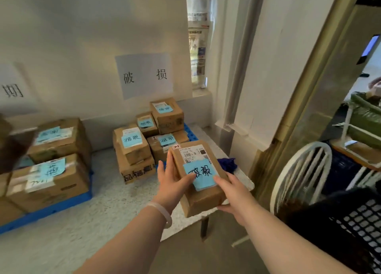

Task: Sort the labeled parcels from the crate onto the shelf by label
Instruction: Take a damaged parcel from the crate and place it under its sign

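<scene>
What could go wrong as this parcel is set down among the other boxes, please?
The boxes under the wall sign are stacked unevenly, some tilted; the parcel set on top might slide off or tip them. The left hand and right hand each lay a thumb on its blue note, which could peel or smudge.

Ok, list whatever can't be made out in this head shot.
All in the head view:
- Left wall sign: cut by the left edge, one character shows.
- Shipping label on the held parcel: print too small.
- Right hand: most fingers hidden under the parcel.
- Dark object at the left edge: blurred, cut off.
- Black crate: cut by the right edge, inside unseen.
</scene>
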Tool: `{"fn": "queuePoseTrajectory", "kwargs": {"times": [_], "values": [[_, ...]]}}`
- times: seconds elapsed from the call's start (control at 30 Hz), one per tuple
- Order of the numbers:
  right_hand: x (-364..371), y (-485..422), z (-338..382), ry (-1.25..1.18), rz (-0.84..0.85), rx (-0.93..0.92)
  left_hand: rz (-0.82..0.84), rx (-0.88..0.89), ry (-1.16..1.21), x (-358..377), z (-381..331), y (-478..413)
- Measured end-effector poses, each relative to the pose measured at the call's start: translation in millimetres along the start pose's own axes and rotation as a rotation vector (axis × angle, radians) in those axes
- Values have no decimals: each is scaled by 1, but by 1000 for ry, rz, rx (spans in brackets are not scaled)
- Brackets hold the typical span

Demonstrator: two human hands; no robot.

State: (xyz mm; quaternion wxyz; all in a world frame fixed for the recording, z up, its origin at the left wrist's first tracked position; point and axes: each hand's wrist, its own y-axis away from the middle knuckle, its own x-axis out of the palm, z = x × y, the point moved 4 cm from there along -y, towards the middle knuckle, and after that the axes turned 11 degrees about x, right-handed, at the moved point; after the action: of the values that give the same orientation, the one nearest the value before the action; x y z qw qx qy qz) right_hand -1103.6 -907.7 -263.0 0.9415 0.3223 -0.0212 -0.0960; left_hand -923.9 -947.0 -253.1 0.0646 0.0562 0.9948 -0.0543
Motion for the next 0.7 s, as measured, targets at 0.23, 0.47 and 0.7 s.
{"fn": "queuePoseTrajectory", "kwargs": {"times": [0.23, 0.47, 0.7], "values": [[93, -25, 37, 103, -32, -107, 46, 68, -175, -86, 8, -33], [139, -49, 59, 408, -136, -358, 106, 121, -166, -123, 18, -77], [141, -76, 93, 531, -196, -466, 131, 185, -234, -124, 21, -117]]}}
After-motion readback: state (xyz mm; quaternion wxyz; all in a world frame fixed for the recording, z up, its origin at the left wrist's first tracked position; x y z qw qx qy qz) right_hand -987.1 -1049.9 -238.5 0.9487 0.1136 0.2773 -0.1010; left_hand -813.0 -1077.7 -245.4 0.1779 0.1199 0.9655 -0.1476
